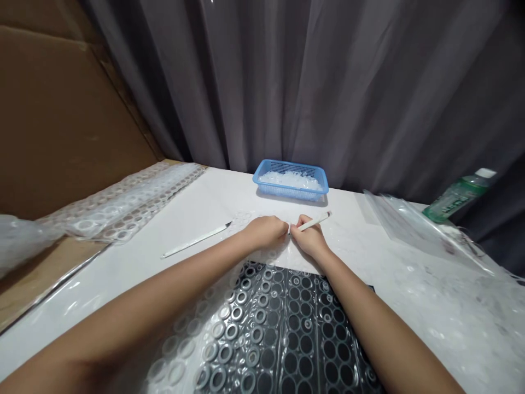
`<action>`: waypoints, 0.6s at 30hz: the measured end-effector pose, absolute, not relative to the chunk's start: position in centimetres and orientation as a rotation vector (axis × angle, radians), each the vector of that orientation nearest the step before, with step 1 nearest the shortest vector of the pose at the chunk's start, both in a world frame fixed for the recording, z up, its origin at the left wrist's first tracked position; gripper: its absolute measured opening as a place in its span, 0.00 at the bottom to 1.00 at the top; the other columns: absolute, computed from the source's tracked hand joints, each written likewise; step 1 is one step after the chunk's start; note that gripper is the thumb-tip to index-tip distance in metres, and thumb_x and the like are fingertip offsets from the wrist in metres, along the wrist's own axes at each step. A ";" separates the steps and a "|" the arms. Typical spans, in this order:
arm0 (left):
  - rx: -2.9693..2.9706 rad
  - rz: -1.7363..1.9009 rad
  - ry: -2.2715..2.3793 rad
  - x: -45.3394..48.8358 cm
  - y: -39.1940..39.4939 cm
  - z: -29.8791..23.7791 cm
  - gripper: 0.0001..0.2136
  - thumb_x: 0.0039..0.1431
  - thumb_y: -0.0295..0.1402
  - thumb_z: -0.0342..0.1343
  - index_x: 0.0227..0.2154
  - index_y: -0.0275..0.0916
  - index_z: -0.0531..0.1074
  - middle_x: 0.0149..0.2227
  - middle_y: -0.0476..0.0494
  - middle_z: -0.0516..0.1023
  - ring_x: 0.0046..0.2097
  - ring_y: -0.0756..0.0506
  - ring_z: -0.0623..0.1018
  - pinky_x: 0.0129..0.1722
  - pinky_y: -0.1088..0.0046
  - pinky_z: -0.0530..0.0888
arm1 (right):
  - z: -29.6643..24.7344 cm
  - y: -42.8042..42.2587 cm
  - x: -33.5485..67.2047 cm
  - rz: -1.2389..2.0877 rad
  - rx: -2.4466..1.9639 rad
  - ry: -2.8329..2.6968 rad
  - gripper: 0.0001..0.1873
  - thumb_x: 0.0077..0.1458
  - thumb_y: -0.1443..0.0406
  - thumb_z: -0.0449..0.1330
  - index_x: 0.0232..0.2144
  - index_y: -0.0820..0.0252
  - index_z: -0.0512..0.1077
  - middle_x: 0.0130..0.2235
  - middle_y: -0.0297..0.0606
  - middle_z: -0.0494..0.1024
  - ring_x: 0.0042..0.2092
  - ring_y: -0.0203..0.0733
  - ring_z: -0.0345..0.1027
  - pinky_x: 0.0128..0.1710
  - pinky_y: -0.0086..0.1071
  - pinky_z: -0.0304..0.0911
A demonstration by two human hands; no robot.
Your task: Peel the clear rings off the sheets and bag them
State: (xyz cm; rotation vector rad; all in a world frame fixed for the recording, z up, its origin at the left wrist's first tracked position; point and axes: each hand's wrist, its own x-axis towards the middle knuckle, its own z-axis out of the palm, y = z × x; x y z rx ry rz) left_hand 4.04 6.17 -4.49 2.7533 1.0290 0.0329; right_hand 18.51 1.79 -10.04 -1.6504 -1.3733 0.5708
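Note:
My right hand (310,238) is closed around a slim white pen-shaped tool (315,221), its lower end pointing down and left toward the tabletop. Close beside it, my left hand (268,231) is curled shut with its knuckles up. Whatever its fingers pinch is hidden or too small to name. Clear plastic sheeting with round cells (258,317) lies between my forearms, partly over a black panel (301,339). Rows of ring shapes show in it, pale on the left and dark-centred on the right. A second slim white tool (197,239) with a dark pointed tip lies left of my left hand.
A blue mesh basket (266,189) holding small clear pieces stands at the back of the white table (221,191). Round-celled plastic strips (123,205) lie left, by a cardboard sheet (69,104). Clear bags (426,230) and a tilted green bottle (459,195) are at right.

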 end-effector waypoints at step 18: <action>2.567 0.197 1.033 3.4 6.9 -5.3 0.11 0.52 0.34 0.51 0.33 0.40 0.77 0.28 0.43 0.78 0.30 0.45 0.73 0.28 0.73 0.62 | -10.3 1.9 18.7 0.709 -1.595 -1.204 0.11 0.45 0.63 0.54 0.18 0.54 0.55 0.14 0.26 0.64 0.20 0.36 0.60 0.22 0.28 0.53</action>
